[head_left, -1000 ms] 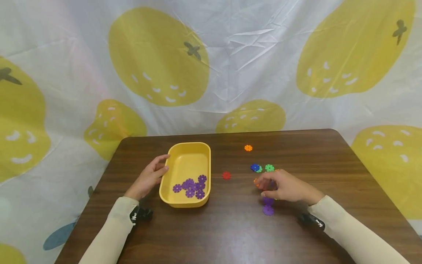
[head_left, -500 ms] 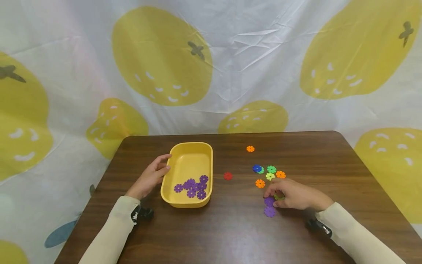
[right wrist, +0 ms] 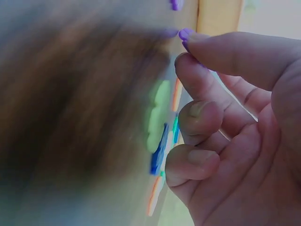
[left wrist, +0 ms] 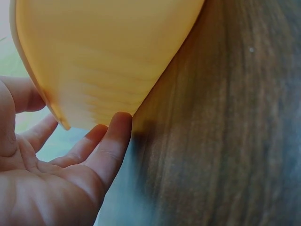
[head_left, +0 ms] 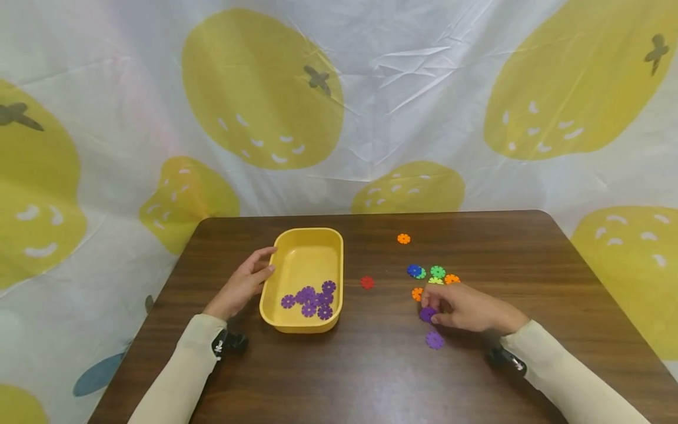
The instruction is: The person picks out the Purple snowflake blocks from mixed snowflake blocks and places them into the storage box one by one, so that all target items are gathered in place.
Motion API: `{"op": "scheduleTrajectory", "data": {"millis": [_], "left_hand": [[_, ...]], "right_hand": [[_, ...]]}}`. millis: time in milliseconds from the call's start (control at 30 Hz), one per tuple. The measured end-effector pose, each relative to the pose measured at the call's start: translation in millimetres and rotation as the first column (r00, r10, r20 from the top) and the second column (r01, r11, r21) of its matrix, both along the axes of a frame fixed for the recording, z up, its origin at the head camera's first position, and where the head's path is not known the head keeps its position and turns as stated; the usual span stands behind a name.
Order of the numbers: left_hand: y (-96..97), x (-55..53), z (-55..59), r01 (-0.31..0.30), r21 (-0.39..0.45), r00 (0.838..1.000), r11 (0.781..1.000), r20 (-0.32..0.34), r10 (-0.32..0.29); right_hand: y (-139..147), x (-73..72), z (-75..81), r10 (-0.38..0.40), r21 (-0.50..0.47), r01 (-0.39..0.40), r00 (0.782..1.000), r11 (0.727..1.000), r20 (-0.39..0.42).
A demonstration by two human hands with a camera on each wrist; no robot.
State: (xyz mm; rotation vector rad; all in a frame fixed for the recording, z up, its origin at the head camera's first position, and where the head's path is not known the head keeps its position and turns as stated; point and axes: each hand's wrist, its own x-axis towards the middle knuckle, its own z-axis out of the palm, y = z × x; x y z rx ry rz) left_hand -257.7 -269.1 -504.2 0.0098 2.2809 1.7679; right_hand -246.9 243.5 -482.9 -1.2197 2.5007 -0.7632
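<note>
My left hand (head_left: 241, 285) rests at the left side of a yellow plastic basin (head_left: 339, 259), its loosely extended fingers against the rim and outer wall. In the left wrist view the fingertips (left wrist: 121, 121) touch that wall (left wrist: 113, 52). Inside, at the near end, lie several purple notched interlocking discs (head_left: 309, 309). My right hand (head_left: 466, 306) pinches another purple interlocking disc (head_left: 428, 314) between thumb and index finger; in the right wrist view the held disc (right wrist: 186, 35) is mostly covered by the thumb. Nearer me, a lighter purple disc (head_left: 435, 340) lies flat on the table.
Beyond my right hand lie blue (head_left: 414, 270), green (head_left: 437, 271), yellow-green (head_left: 435, 281) and orange discs (head_left: 452, 279). A red disc (head_left: 367, 282) sits right of the basin, a lone orange disc (head_left: 404, 238) farther back. A fruit-print curtain (head_left: 365, 118) hangs behind the brown table (head_left: 360, 377).
My right hand came down to the two purple discs near it, took hold of the farther one and moved it slightly left, away from the other. My left hand stays at the basin.
</note>
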Motion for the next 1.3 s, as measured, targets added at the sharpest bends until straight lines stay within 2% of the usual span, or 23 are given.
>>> {"op": "scheduleTrajectory", "data": {"millis": [100, 333, 533, 967, 1300], "left_hand": [[-0.1, 0.0, 0.7, 0.007, 0.002, 1.0, 1.0, -0.008, -0.007], [-0.3, 0.2, 0.4, -0.003, 0.005, 1.0, 1.0, 0.006, 0.003], [-1.2, 0.9, -0.5, -0.003, 0.01, 1.0, 1.0, 0.006, 0.003], [-3.8, 1.6, -4.0, 0.0, 0.029, 1.0, 1.0, 0.023, -0.001], [-1.8, -0.8, -2.3, 0.016, 0.025, 1.0, 1.0, 0.01, -0.017]], "right_hand": [[-6.8, -3.1, 1.7, 0.009, -0.025, -0.01, 1.0, 1.0, -0.027], [-25.2, -8.8, 7.2, -0.028, -0.044, 0.026, 0.999, 0.999, -0.044], [-40.4, -12.3, 10.3, -0.021, -0.069, 0.015, 0.996, 0.997, -0.092], [-78.8, -21.3, 20.7, -0.004, -0.192, -0.015, 0.995, 0.981, -0.097], [-112.0, -24.3, 31.4, 0.007, -0.225, -0.013, 1.0, 0.974, -0.024]]}}
